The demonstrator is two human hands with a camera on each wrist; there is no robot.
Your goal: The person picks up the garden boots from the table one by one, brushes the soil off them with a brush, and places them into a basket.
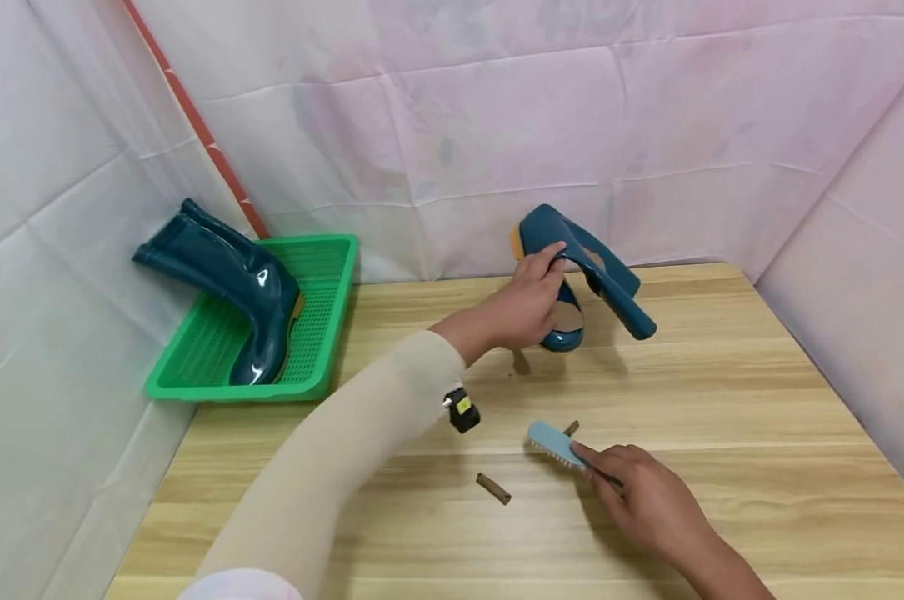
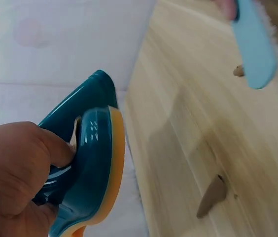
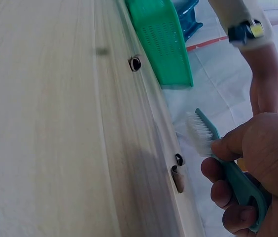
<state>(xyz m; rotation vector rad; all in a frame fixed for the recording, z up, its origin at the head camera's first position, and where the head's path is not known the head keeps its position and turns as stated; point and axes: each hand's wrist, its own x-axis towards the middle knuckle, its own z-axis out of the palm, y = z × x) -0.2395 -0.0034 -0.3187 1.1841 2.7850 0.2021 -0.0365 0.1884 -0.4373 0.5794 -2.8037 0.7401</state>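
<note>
My left hand (image 1: 522, 304) grips a dark blue rubber boot (image 1: 545, 229) with an orange-tan sole, raised near the back of the table. Tan patches show on the boot. In the left wrist view, the thumb presses beside a brown piece on the boot's glossy surface (image 2: 97, 153). Lower down, my right hand (image 1: 650, 500) holds a light blue scrub brush (image 1: 552, 442) by its handle, apart from the boot. White bristles (image 3: 198, 133) show in the right wrist view. Small brown curled pieces lie on the table, one (image 1: 493, 488) left of the brush, another (image 1: 571, 428) partly behind it.
At the left, a green plastic basket (image 1: 332, 333) holds a second dark blue boot (image 1: 260, 283), its shaft leaning over the rim. A third brown piece (image 1: 521, 362) lies below the raised boot. White sheeting (image 1: 481, 150) hangs along the wooden table's (image 1: 759, 375) back and sides.
</note>
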